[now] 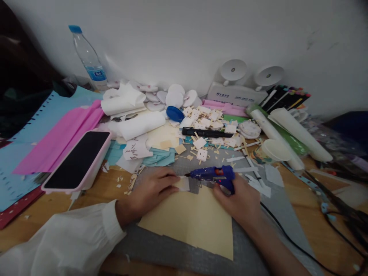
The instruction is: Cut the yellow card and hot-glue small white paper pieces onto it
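Observation:
My right hand (240, 197) is wrapped round the handle of a blue hot glue gun (211, 174), whose nozzle points left. Between the fingertips of my left hand (153, 188) is a small pale piece of paper (183, 184), with the nozzle close by its upper right edge. Whether the nozzle touches it I cannot tell. A cream sheet of paper (195, 222) lies under and in front of both hands on a grey cloth (166, 257). A black cord (283, 232) runs off to the right of my right forearm.
Beyond the hands lies a heap of small white squares with sticks (202, 119), and a black cutter knife (207, 132). A phone in a pink case (79, 161) leans at left; a water bottle (89, 57) stands behind. Paper rolls (276, 136) and a paper cup (274, 150) are at right.

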`<state>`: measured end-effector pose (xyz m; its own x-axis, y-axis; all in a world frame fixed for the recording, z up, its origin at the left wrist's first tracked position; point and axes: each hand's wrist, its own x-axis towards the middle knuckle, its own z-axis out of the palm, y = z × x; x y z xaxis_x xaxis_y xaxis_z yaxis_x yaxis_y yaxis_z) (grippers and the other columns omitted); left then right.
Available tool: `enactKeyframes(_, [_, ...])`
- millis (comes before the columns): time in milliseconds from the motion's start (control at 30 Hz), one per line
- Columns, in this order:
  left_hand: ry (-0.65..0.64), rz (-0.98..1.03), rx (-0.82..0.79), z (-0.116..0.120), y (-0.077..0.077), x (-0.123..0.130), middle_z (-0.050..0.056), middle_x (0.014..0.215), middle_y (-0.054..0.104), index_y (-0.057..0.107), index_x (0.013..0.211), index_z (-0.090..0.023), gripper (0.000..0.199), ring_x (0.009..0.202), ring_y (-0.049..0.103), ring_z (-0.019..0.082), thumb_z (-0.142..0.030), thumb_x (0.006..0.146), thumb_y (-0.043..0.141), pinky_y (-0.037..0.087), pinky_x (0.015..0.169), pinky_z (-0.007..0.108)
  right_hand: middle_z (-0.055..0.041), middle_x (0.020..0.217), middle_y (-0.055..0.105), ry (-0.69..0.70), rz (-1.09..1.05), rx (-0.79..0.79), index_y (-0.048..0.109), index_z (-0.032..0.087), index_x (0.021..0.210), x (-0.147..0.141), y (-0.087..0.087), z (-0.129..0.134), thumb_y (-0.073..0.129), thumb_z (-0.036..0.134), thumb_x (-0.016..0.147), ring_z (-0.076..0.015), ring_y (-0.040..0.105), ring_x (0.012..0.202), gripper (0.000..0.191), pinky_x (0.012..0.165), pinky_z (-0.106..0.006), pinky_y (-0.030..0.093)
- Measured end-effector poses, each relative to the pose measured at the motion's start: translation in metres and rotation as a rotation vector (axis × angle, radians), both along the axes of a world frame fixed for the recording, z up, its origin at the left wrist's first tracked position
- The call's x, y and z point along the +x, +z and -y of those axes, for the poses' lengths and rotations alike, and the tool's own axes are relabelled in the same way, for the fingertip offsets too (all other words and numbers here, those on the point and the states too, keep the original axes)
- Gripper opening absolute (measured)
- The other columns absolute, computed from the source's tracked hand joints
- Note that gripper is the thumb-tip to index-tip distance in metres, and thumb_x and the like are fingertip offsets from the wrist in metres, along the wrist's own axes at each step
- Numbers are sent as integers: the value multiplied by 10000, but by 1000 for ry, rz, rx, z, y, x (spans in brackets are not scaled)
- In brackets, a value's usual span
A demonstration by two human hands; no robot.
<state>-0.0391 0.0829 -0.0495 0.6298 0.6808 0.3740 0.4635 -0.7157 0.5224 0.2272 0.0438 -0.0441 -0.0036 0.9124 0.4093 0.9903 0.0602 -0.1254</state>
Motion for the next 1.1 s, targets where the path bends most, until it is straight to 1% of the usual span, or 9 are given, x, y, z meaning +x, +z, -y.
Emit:
enactKeyframes(100, [2,8,0,1,-1,-1,87,1092,638,643,1085,-174,200,988,610,198,-262,936,542,511,865,325,-43,673,682,-4,-9,0,572,195,832,0,0,0,535,394,755,-249,674,593,217,487,-287,393])
enactKeyframes(200, [-6,10,-6,0,1,0,90,1073,646,646,1074,-161,203,964,609,196,-268,939,539,511,846,319,-30,669,680,3,-25,-34,569,203,836,-1,-1,0,540,378,760,-239,671,585,194,481,-278,383])
enactKeyframes(300, [-1,-18,-2,-1,4,0,77,1049,659,656,1054,-172,193,957,591,214,-281,924,566,500,836,354,-24,644,669,14,-18,-41,560,204,819,-2,-1,-1,545,370,759,-232,667,571,177,476,-273,372])
enactKeyframes(433, [27,-84,13,-1,6,-1,50,1037,680,667,1033,-195,183,958,566,239,-298,891,616,477,832,399,-40,668,672,49,4,-27,549,201,793,-4,-1,-2,542,356,762,-237,673,604,158,486,-278,372])
enactKeyframes(567, [52,-92,22,-1,7,-1,39,1032,689,669,1030,-202,183,944,567,236,-296,876,638,467,817,394,-32,654,663,63,25,-22,542,203,782,-3,-1,-2,546,342,763,-228,665,590,141,485,-276,366])
enactKeyframes(733, [57,-108,16,-2,8,0,33,1030,692,675,1019,-208,171,961,570,236,-297,876,640,455,841,392,-32,670,660,86,56,-3,545,203,775,-1,1,0,529,323,769,-220,663,595,121,483,-273,354])
enactKeyframes(900, [50,-114,23,-1,10,0,36,1040,689,679,1002,-208,158,950,572,233,-305,894,616,451,830,387,-34,639,643,118,89,38,553,198,750,0,1,1,500,342,787,-207,638,567,158,484,-270,340])
enactKeyframes(1100, [43,-120,23,-2,10,0,43,1041,690,682,1012,-210,166,953,572,230,-307,899,608,447,834,386,-45,651,649,122,125,30,586,194,761,0,2,4,474,352,812,-208,628,565,200,483,-270,335])
